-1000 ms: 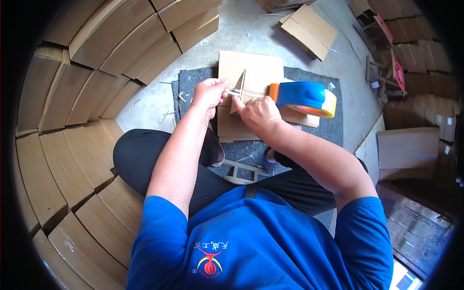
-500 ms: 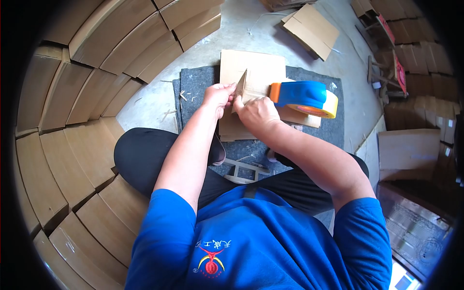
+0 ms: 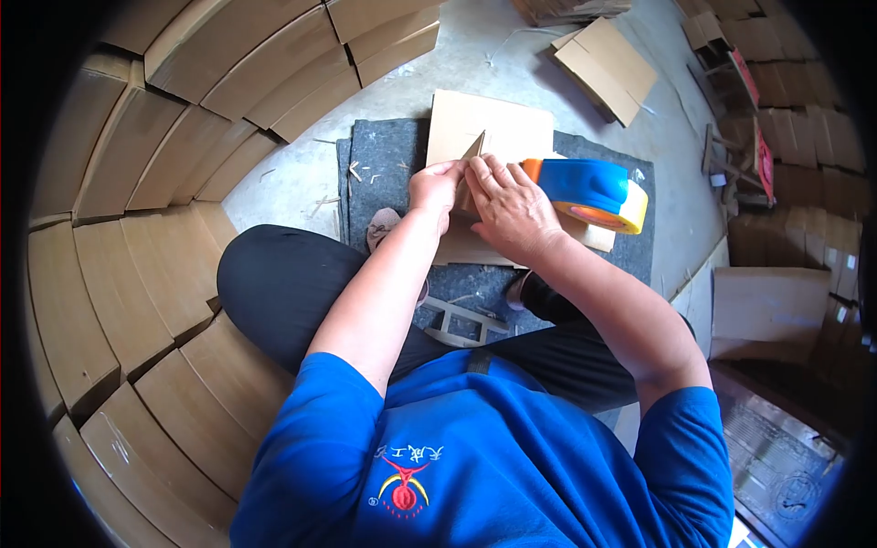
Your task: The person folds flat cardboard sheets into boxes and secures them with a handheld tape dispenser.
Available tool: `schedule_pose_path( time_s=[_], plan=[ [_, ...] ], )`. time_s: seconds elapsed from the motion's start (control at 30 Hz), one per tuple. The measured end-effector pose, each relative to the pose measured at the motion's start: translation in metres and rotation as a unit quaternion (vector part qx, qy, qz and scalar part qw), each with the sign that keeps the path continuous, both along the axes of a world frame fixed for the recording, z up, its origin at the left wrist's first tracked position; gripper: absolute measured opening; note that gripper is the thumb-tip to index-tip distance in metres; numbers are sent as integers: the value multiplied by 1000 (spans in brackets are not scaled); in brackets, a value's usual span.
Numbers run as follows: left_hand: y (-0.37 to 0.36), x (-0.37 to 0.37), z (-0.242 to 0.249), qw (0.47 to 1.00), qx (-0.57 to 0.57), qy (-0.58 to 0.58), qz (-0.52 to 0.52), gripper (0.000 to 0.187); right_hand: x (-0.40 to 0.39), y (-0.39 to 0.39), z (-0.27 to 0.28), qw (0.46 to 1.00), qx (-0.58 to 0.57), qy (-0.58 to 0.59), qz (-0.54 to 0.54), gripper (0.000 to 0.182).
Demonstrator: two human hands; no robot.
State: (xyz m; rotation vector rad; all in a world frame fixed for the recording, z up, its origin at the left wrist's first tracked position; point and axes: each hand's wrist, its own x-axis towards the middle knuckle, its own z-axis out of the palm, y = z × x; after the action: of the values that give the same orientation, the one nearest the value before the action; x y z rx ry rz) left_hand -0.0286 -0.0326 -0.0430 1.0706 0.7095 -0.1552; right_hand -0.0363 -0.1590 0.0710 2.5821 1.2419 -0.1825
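A flat piece of cardboard (image 3: 502,110) lies on a dark grey mat (image 3: 379,155) between my feet. A narrow cardboard flap (image 3: 478,146) stands up from it. My left hand (image 3: 435,194) pinches the flap's near left side between thumb and fingers. From the right, my right hand (image 3: 516,212) lays its straightened fingers along the same flap, palm down. Just right of that hand, a blue tape dispenser (image 3: 583,181) with an orange end and a yellow tape roll rests on the cardboard. My hands hide the flap's lower part.
Stacked cardboard boxes (image 3: 265,64) line the left side. More cardboard (image 3: 607,68) lies on the floor at the back right, and further boxes (image 3: 772,306) stand along the right. A pale slatted frame (image 3: 457,324) sits between my legs.
My right hand has gone from curled at the flap to fingers stretched out along it. The left hand keeps its pinch. The whole view has shifted slightly, and my left shoe now shows.
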Motion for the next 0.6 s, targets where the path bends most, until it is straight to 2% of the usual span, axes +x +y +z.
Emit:
schedule_pose_path(
  time_s=[0.07, 0.1, 0.17, 0.2, 0.27, 0.3, 0.33, 0.37, 0.4, 0.47, 0.5, 0.53, 0.57, 0.6],
  plan=[
    [-6, -2, -3, 996, -85, 6, 23, 25, -6, -2, -5, 1000, -6, 10, -23, 84],
    [-8, -3, -8, 996, -85, 7, 25, 25, -8, -2, -9, 1000, -6, 11, -21, 84],
    [-13, -5, -17, 990, -130, -25, 51, 36, -11, -2, -18, 999, 9, -1, -41, 83],
    [-16, -3, -16, 995, -14, 59, 84, 50, -13, -2, -22, 999, 11, -1, -39, 83],
    [-6, -5, -45, 993, -48, 94, 55, 59, -15, -2, -25, 998, 32, -9, -53, 80],
    [-2, -3, -69, 992, 25, 120, -6, 51, -14, -2, -25, 998, 35, -11, -49, 80],
    [-2, -5, -73, 975, 175, 136, -6, 48, -13, -3, -26, 998, 36, -9, -48, 79],
    [-3, -8, -78, 935, 320, 152, -9, 46, -14, -4, -27, 998, 37, -5, -50, 79],
    [3, -11, -73, 936, 340, 95, 4, 35, -14, -5, -25, 997, 59, 0, -51, 76],
    [1, -13, -43, 935, 339, -82, 71, 29, -14, -7, -25, 996, 72, 1, -49, 75],
    [-4, -14, -5, 959, 249, -109, 76, 29, -12, -8, -23, 995, 85, -3, -46, 74],
    [-6, -17, 5, 955, 245, -164, 41, 36, -11, -7, -20, 995, 89, -5, -49, 74],
    [-7, -23, 33, 973, 139, -184, -7, 45, -10, -6, -15, 990, 130, 23, -56, 71],
    [-14, -26, 28, 970, 141, -196, -14, 52, -9, -6, -9, 982, 171, 50, -65, 68]
  ],
)
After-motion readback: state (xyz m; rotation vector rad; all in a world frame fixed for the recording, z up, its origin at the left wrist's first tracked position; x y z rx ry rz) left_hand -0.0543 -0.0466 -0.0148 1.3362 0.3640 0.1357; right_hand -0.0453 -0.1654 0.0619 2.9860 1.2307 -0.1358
